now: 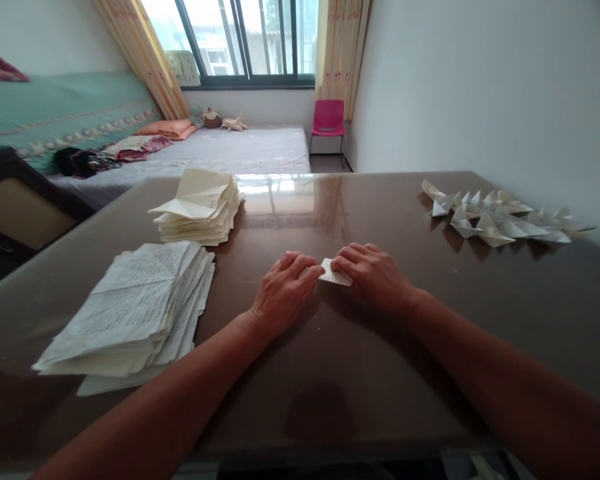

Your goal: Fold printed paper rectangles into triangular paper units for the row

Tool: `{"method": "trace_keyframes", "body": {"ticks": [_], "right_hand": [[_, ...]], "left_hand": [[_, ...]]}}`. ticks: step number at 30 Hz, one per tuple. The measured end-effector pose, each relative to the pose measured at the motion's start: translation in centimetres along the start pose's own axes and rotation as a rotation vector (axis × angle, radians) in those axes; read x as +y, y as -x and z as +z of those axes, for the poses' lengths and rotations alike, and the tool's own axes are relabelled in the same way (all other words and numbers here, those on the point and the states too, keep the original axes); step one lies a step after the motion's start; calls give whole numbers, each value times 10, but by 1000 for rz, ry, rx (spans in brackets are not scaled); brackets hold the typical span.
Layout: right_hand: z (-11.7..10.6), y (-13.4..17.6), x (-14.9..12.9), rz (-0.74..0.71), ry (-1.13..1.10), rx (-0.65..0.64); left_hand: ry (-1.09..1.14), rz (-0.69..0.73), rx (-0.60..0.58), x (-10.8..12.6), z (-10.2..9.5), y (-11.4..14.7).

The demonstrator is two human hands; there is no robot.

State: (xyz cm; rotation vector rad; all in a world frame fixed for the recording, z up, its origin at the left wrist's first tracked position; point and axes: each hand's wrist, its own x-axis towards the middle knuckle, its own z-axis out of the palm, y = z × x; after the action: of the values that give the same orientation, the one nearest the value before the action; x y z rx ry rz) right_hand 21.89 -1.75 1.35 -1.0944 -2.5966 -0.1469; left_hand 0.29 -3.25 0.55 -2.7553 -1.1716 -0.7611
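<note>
A glossy brown table [380, 393] carries a stack of printed white sheets [135, 287]. Just beyond the stack sits a pile of cream sheets [200, 200]; well to the stack's right lie folded paper pieces [505, 223]. Whether a small folded paper [334, 277], nearer on that side, touches the table is unclear.

We can read no words (just blurred writing [143, 270] on the white paper stack [130, 307] left of the fingers [300, 265]).
</note>
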Motion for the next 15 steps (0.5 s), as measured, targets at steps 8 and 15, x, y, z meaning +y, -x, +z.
{"method": "trace_keyframes", "body": {"ticks": [8,15], "right_hand": [[6,0,2,-54,-72,-103],[5,-1,-2,-15,-234,-92]], "left_hand": [[-51,77,-118,2,6,1],[-95,93,-154,1,4,2]]}}
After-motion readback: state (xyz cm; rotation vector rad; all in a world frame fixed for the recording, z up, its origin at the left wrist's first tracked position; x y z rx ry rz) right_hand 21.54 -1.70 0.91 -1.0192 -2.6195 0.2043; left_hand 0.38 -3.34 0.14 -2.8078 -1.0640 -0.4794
